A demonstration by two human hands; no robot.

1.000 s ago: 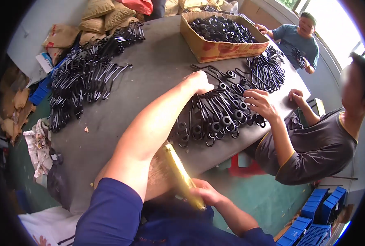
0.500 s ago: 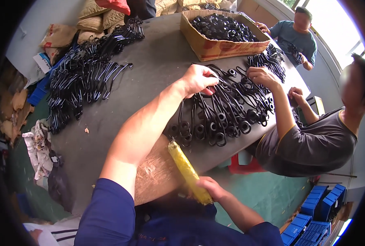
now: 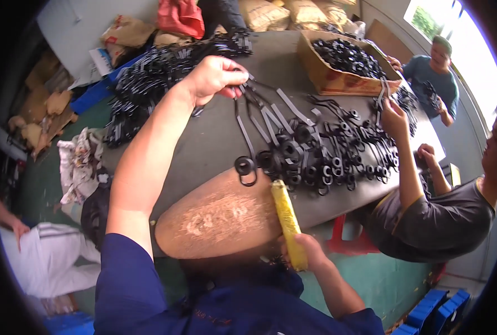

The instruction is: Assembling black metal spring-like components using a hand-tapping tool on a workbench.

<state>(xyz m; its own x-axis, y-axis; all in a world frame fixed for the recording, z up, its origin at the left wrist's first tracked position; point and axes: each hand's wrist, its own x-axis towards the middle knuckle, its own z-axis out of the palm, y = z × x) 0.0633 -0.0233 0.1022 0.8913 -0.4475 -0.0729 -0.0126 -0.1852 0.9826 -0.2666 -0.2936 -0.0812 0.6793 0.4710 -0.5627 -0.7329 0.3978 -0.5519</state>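
Note:
My left hand (image 3: 219, 79) is closed, its fingers pinching the upper ends of several black metal hooks (image 3: 269, 116), which fan down to the right. Round black rings (image 3: 245, 165) sit at their lower ends, above the far edge of a scuffed oval wooden board (image 3: 220, 218). Held low at the right, my right hand (image 3: 311, 251) grips a yellow-wrapped bar (image 3: 288, 220), which leans upright with its top beside the board's right end. What kind of tool the bar is, I cannot tell. More ringed hooks (image 3: 343, 156) lie heaped on the dark table (image 3: 203, 137), right of the held ones.
A heap of plain black hooks (image 3: 148, 84) covers the table's far left. At the back right stands a cardboard box (image 3: 338, 86) of small black parts. One co-worker (image 3: 433, 223) sits close on the right, another (image 3: 435, 72) behind. A red stool (image 3: 349, 237) is under the table's edge.
My left hand has moved up and left, drawing several hooks away from the heap. The bar stands steeper, shifted right. The near co-worker's hand has risen with a hook in it.

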